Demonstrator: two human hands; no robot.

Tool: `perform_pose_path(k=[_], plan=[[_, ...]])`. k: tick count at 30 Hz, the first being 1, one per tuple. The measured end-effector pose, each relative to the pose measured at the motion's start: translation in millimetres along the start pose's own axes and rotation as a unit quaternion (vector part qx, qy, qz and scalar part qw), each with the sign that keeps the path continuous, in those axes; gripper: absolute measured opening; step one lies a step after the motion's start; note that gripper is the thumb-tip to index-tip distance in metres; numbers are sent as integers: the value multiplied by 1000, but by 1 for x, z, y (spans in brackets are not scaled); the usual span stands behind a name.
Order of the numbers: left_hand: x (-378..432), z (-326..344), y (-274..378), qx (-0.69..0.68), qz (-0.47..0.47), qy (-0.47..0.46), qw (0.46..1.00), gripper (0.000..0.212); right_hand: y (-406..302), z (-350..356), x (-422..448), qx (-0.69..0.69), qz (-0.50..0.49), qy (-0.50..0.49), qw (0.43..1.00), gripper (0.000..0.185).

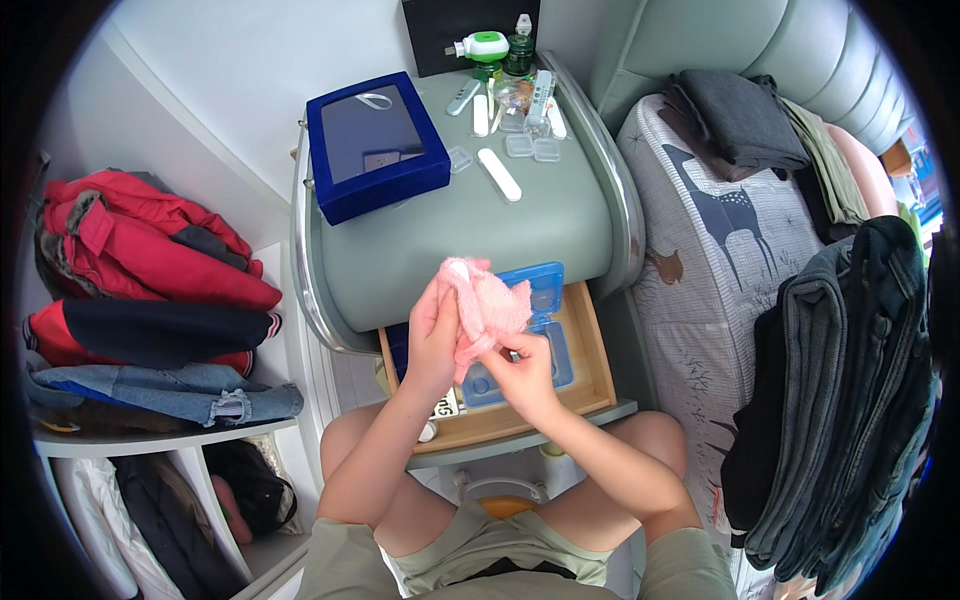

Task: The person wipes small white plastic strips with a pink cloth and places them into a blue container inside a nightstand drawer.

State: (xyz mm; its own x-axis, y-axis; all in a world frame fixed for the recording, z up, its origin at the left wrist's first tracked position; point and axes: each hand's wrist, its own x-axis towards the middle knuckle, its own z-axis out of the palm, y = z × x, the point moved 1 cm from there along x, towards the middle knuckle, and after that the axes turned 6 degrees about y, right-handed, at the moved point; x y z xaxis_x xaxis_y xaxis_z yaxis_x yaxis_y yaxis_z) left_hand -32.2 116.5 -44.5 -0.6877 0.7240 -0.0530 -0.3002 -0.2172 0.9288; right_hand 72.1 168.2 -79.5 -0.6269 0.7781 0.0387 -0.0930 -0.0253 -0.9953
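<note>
A fluffy pink cloth (501, 301) is bunched between my two hands, above an open wooden drawer (598, 375). My left hand (435, 330) grips it from the left side, with something small and white showing at its top fold. My right hand (527, 373) pinches its lower edge between thumb and fingers. Whether the cloth wraps around anything I cannot tell. Partly hidden under my hands, a clear blue plastic case (551, 289) stands with its lid raised inside the drawer. A white card with black print (445, 405) lies near the drawer's front left.
On the green nightstand (465, 240) are a blue velvet box (386, 202) with a clear lid, a white oblong case (499, 175) and small clear boxes (519, 145). Folded jeans (832, 390) lie on the bed (697, 330) at right. Jackets (157, 232) fill the shelf at left.
</note>
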Motion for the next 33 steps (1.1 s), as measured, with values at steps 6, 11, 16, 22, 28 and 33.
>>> perform_pose_path(k=[6,11,16,22,28,33], plan=[[2,0,-1,-34,4,73,997,31,-8,5,2,-110,-67,-17,992,11],[6,-16,-3,-19,24,48,998,34,-19,-3,13,-203,-211,-46,955,12],[8,-11,2,-36,13,6,999,32,-34,-14,21,-172,-156,18,973,25],[2,4,10,-72,-27,-9,997,31,-15,-23,31,58,-83,-7,995,22],[2,10,-2,-67,-51,6,996,18,-29,-28,34,190,54,49,979,19],[3,7,-14,45,40,48,997,13,-22,-25,30,200,36,-10,979,20]])
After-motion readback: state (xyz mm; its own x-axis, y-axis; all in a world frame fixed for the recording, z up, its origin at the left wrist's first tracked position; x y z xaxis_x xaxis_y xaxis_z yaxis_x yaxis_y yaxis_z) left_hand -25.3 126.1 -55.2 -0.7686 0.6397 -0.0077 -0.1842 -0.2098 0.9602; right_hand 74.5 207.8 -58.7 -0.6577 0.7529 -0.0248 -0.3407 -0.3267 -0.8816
